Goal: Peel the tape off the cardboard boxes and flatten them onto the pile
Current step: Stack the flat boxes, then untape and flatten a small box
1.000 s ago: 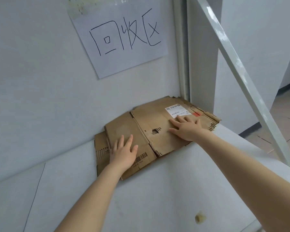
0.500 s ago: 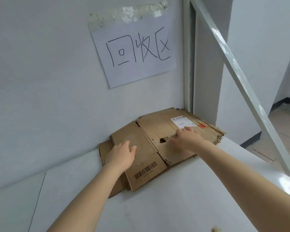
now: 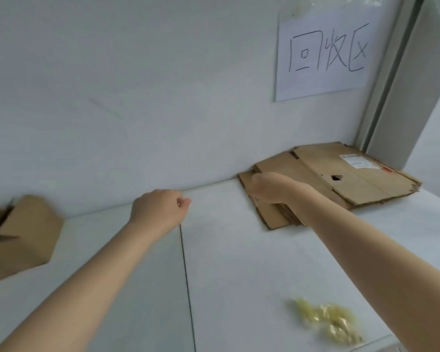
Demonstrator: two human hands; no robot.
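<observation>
Handwritten paper sign (image 3: 323,54) (taped) on the wall (image 3: 137,97).

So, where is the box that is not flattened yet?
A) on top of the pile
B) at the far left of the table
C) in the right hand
B: the cardboard box stands at the left edge of the view, apart from the flattened pile in the right corner.
</observation>
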